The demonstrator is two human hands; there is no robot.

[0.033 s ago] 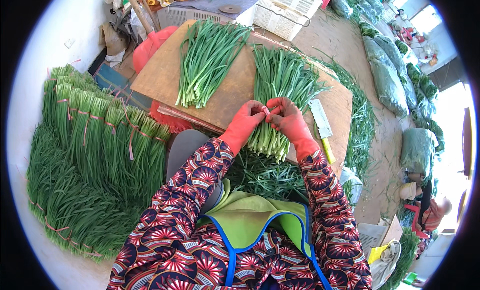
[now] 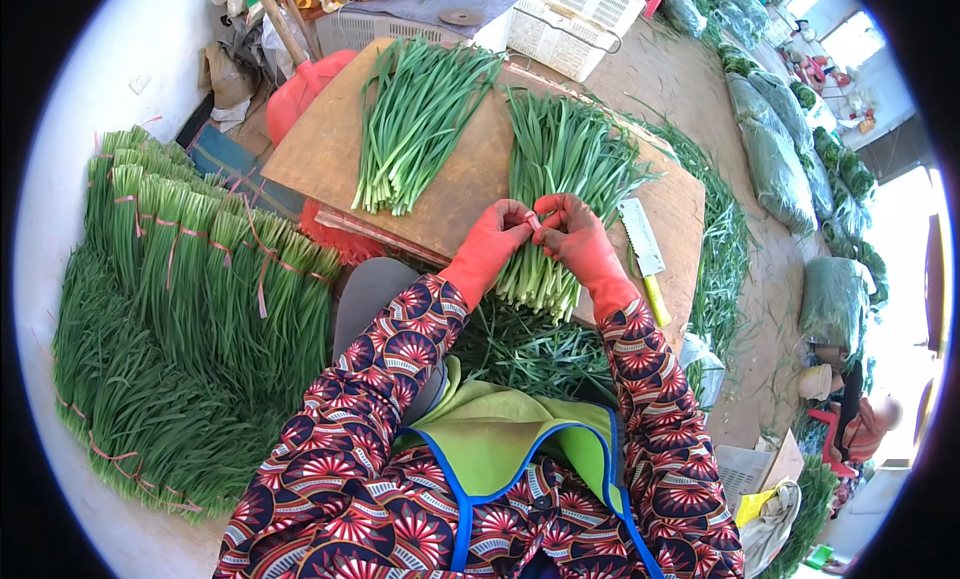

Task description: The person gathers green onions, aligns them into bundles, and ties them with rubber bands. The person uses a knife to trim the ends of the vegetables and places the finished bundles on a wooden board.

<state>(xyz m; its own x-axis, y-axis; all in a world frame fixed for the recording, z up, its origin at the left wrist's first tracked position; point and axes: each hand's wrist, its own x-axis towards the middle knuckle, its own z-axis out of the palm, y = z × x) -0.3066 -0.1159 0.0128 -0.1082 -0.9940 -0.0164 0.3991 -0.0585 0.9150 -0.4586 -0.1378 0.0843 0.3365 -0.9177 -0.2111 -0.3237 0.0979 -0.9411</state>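
My left hand (image 2: 494, 241) and my right hand (image 2: 582, 247), both in red-orange rubber gloves, meet over a bunch of garlic chives (image 2: 565, 144) on a wooden board (image 2: 455, 179). Pinched between the fingertips of both is a pink tie strip (image 2: 534, 220), which lies across the bunch near its pale cut ends. How far the strip goes round underneath is hidden. A second, loose pile of garlic chives (image 2: 420, 109) rests to the left on the same board. Right of my right hand lies a cleaver (image 2: 642, 244) with a yellow handle, touched by neither hand.
Tied bundles of chives (image 2: 190, 329) are stacked against the wall at left. Loose leaves (image 2: 725, 229) litter the floor beyond the board. White crates (image 2: 570, 24) stand at the back, filled plastic bags (image 2: 775, 164) line the right, and another person (image 2: 868, 427) sits at far right.
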